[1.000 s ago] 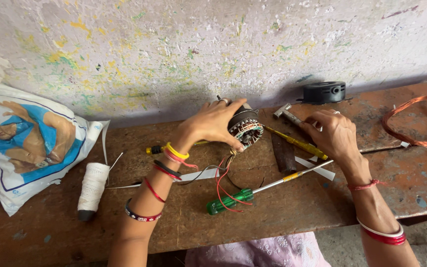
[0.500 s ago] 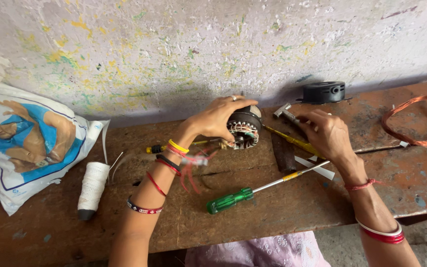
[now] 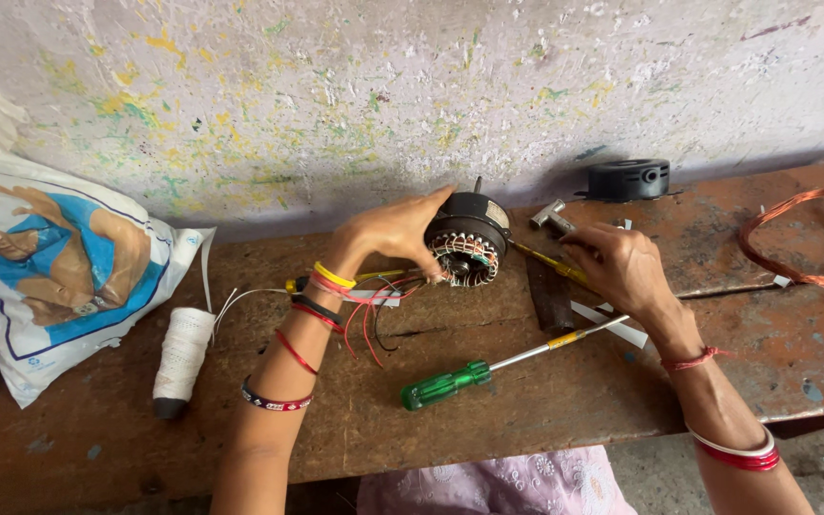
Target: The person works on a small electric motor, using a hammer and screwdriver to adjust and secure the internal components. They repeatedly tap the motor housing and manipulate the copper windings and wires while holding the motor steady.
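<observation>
My left hand grips a small round motor stator with copper windings, tilted on its side above the wooden bench. Red, white and black wires hang from it past my bangled wrist. My right hand rests to the right of the stator, fingers curled over the yellow handle of a hammer lying on the bench; whether it grips it is unclear.
A green-handled screwdriver lies in front. A spool of white thread and a printed plastic bag are at left. A black round part and a copper wire coil sit at right, by the wall.
My left hand has lifted and turned the stator, so the wires now hang off the bench. My right hand stays over the hammer handle.
</observation>
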